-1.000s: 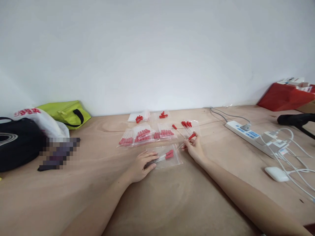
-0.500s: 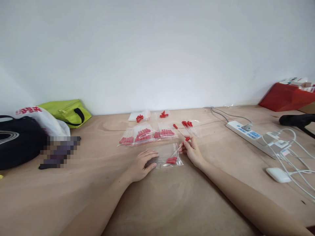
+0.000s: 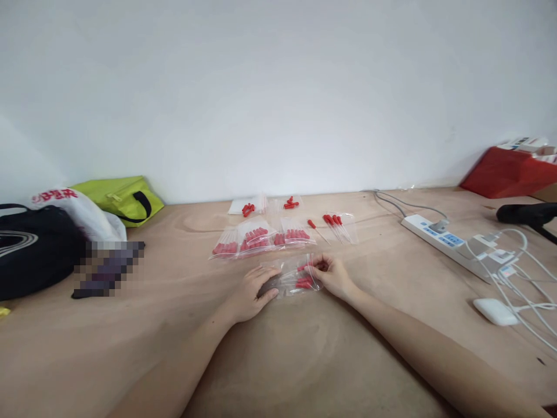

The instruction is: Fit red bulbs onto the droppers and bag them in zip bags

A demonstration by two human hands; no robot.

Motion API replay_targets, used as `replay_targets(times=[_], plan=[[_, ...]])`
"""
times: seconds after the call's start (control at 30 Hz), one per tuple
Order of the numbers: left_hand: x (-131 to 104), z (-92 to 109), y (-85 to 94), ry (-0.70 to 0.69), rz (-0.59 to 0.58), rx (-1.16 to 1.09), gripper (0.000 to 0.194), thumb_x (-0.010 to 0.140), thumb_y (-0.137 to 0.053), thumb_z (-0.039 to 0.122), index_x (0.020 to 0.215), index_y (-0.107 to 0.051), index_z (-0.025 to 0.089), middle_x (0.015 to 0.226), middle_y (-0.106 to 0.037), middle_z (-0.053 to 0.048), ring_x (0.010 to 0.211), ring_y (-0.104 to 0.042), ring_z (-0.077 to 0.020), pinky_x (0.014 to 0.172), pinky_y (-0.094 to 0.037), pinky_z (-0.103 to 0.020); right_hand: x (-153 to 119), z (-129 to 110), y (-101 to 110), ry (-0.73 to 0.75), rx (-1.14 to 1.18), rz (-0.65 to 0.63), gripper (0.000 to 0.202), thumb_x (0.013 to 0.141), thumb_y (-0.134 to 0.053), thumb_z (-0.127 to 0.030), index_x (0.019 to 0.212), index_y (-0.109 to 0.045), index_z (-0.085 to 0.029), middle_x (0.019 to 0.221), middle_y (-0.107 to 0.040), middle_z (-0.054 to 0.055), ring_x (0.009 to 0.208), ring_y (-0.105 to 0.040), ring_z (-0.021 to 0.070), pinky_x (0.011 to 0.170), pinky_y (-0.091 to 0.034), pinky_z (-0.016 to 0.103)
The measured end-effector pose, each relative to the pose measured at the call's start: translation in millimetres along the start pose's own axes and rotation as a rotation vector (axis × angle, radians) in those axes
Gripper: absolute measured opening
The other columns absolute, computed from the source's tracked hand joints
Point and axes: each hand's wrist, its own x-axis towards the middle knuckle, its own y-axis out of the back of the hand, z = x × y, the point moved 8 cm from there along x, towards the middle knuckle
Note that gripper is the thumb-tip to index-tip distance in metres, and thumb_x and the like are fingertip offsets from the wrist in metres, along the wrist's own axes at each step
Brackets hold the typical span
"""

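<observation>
A clear zip bag [image 3: 289, 288] lies flat between my hands, with red-capped droppers [image 3: 303, 283] inside near its right end. My left hand [image 3: 255, 292] rests on the bag's left end, fingers spread and holding nothing. At the bag's right mouth, my right hand [image 3: 333, 276] pinches the red bulb of a dropper [image 3: 303, 267], which lies inside the bag, its thin stem pointing left. Behind the bag, a single loose dropper [image 3: 312, 223] lies beside several more droppers [image 3: 333, 219] on a clear bag. Filled bags of droppers [image 3: 255, 235] overlap further left.
Near the wall are loose red bulbs [image 3: 248, 209] on bags and more bulbs [image 3: 290, 203]. A power strip [image 3: 439, 235] with white cables and a red bag [image 3: 505, 174] are at right. Green [image 3: 126, 197], white [image 3: 78, 217] and black bags [image 3: 39, 255] stand at left.
My right hand has moved left and slightly down, carrying the dropper from outside the bag's mouth into the bag. My left hand has stayed in place on the bag.
</observation>
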Motion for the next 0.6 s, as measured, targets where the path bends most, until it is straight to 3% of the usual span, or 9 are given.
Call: replay_targets(times=[0.17,0.3,0.37,0.43,0.5,0.6], plan=[[0.3,-0.3,-1.1,-0.019,0.0,-0.006,0.037,0.084,-0.046,0.028,0.12,-0.047,0.022,0.124,-0.052,-0.005,0.117,-0.043,-0.0205,0.103,-0.028,-0.044,5.6,-7.9,-0.5,0.147,-0.344,-0.081,0.023,0.075,-0.048,-0.029,0.063,-0.062,-0.016,0.073,-0.061,0.004,0.066,-0.056,0.0144,0.06,-0.043,0.026],[1.1,1.9,-2.9,-0.032,-0.02,0.004,0.033,0.084,-0.046,0.027,0.117,-0.051,0.024,0.126,-0.05,-0.004,0.119,-0.041,-0.02,0.103,-0.027,-0.044,34.5,-23.2,26.0,0.148,-0.665,0.108,0.02,0.075,-0.047,-0.02,0.084,-0.063,-0.014,0.08,-0.063,0.006,0.067,-0.057,0.0148,0.067,-0.043,0.026],[1.5,1.8,-3.9,-0.032,-0.031,0.008,0.033,0.085,-0.045,0.027,0.118,-0.051,0.025,0.127,-0.049,-0.004,0.12,-0.041,-0.0198,0.104,-0.025,-0.045,55.3,-30.7,36.1,0.109,-0.824,0.202,0.023,0.077,-0.046,-0.02,0.094,-0.061,-0.013,0.094,-0.062,0.011,0.084,-0.058,0.0182,0.076,-0.042,0.027],[1.5,1.5,-4.6,-0.038,-0.041,0.008,0.034,0.085,-0.045,0.026,0.118,-0.051,0.025,0.128,-0.048,-0.003,0.12,-0.04,-0.0196,0.104,-0.024,-0.045,76.6,-28.7,39.3,-0.015,-0.953,0.215,0.027,0.079,-0.045,-0.022,0.1,-0.057,-0.011,0.1,-0.061,0.015,0.093,-0.056,0.0214,0.079,-0.041,0.029],[1.1,1.2,-4.5,-0.043,-0.046,0.01,0.034,0.085,-0.045,0.026,0.119,-0.051,0.026,0.129,-0.048,-0.003,0.12,-0.04,-0.0195,0.104,-0.024,-0.045,92.7,-25.3,37.3,-0.106,-1.016,0.196,0.028,0.079,-0.046,-0.022,0.102,-0.055,-0.009,0.097,-0.061,0.017,0.093,-0.057,0.0236,0.077,-0.041,0.03],[0.0,1.6,-3.9,-0.053,-0.046,0.016,0.033,0.086,-0.044,0.026,0.118,-0.051,0.028,0.128,-0.048,-0.003,0.119,-0.041,-0.019,0.104,-0.025,-0.045,103.7,-25.3,32.6,-0.117,-1.034,0.174,0.034,0.079,-0.047,-0.024,0.108,-0.05,-0.006,0.095,-0.06,0.019,0.091,-0.057,0.0255,0.076,-0.041,0.032]])
